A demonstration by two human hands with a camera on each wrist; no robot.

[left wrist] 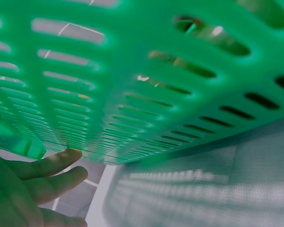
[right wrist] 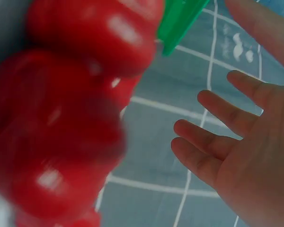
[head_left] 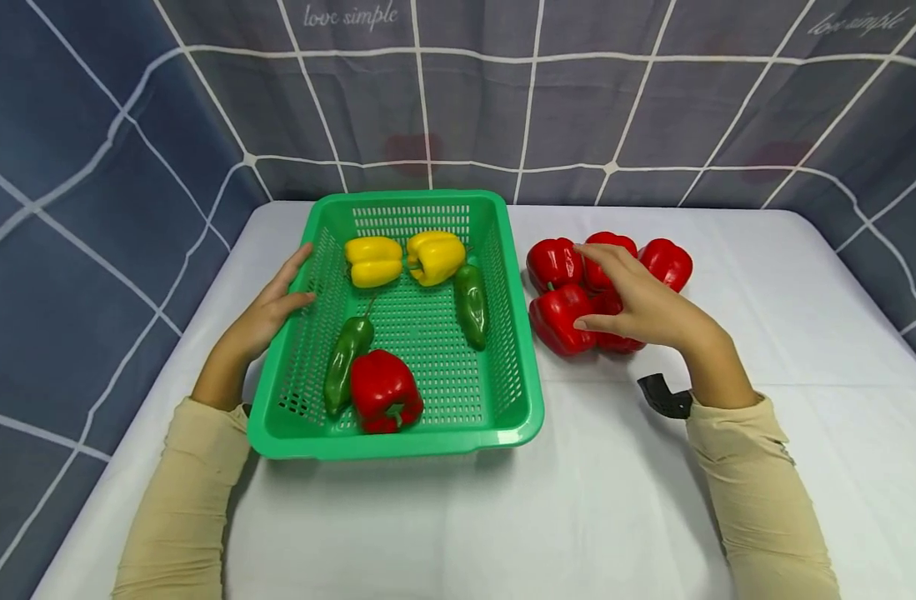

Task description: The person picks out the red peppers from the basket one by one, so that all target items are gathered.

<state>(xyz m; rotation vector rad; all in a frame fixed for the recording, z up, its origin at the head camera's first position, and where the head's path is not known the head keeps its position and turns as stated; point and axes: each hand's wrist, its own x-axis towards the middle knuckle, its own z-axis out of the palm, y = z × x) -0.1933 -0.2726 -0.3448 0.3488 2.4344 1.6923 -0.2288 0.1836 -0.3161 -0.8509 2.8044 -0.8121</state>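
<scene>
In the head view, my left hand (head_left: 266, 312) holds the left rim of the green plastic basket (head_left: 397, 446), with the thumb reaching over the rim. The left wrist view shows three of its fingers (left wrist: 57, 182) against the outside of the slotted wall. My right hand (head_left: 645, 300) hovers with thumb and fingers spread over a cluster of several red bell peppers (head_left: 558, 321). It partly hides some of them. In the right wrist view, the peppers (right wrist: 52, 127) stand apart from the straight fingers (right wrist: 199, 161), and the palm holds nothing.
Inside the basket lie two yellow bell peppers (head_left: 435, 257), two long green peppers (head_left: 470, 307) and a red bell pepper (head_left: 385, 390). A white cloth (head_left: 458, 525) covers the table. Dark checked curtains (head_left: 473, 108) rise behind it and at the sides.
</scene>
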